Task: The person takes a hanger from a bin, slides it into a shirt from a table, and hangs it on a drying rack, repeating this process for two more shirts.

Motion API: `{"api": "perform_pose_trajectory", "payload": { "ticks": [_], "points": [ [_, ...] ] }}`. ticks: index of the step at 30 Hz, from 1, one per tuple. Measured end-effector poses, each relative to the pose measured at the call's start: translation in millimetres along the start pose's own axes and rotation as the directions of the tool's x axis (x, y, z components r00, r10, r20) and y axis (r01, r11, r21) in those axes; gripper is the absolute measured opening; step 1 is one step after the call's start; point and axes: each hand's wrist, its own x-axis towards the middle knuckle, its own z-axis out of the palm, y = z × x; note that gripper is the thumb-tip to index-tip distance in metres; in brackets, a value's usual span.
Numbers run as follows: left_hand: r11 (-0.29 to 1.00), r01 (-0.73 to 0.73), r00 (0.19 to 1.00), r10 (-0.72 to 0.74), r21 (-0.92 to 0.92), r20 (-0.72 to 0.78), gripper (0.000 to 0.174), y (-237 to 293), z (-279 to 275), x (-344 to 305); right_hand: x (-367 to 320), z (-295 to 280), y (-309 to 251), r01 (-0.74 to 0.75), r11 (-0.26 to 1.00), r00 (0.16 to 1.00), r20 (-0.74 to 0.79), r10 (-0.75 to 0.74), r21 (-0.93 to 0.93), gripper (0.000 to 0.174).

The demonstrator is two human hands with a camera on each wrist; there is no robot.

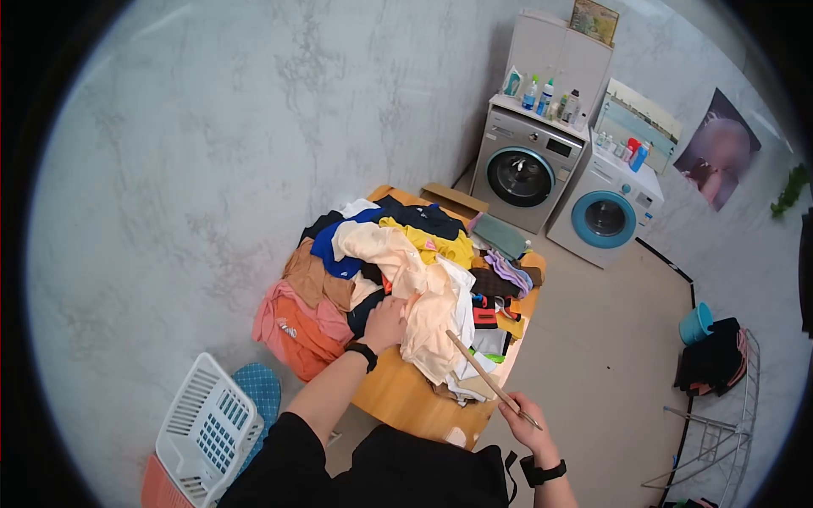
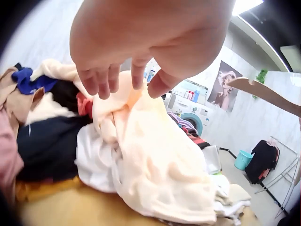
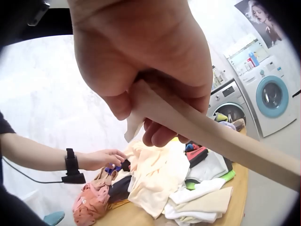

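Note:
A cream garment (image 1: 430,326) is spread over the front of a clothes pile on the wooden table (image 1: 406,394). My left hand (image 1: 387,324) is at its left side; in the left wrist view its fingers (image 2: 101,84) point down over the cloth, loosely extended, with nothing gripped. My right hand (image 1: 527,423) grips a wooden clothes hanger (image 1: 476,364) near the table's right front edge. One hanger arm reaches up and left toward the cream garment, and its notched end shows in the left wrist view. My palm and fingers hide part of it in the right wrist view.
Orange and pink clothes (image 1: 305,339) hang over the table's left side; folded clothes (image 1: 500,317) line the right. A white basket (image 1: 203,423) stands at lower left. Two washing machines (image 1: 521,173) are at the back. A metal rack (image 1: 732,423) and blue bucket (image 1: 696,323) stand right.

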Motion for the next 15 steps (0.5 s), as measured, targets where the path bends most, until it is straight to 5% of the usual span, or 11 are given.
{"api": "perform_pose_trajectory", "payload": {
  "ticks": [3, 6, 10, 15],
  "points": [
    [0.983, -0.146, 0.979, 0.160, 0.108, -0.127, 0.036, -27, -15, 63, 13, 8, -19, -0.056, 0.996, 0.994, -0.093, 0.050, -0.065, 0.031],
    [0.979, -0.167, 0.986, 0.165, 0.115, 0.032, 0.036, -56, -32, 122, 18, 29, -38, -0.093, 0.995, 0.983, -0.161, 0.089, -0.019, 0.028],
    [0.909, -0.332, 0.929, 0.362, 0.253, -0.079, 0.040, -94, -24, 182, 5, 56, -51, -0.240, 0.970, 0.958, -0.173, 0.229, -0.046, 0.032],
    [0.914, -0.265, 0.932, 0.162, 0.307, 0.323, 0.038, -85, -43, 208, -28, 63, -54, -0.398, 0.918, 0.902, -0.180, 0.391, 0.002, 0.030]
  ]
}}
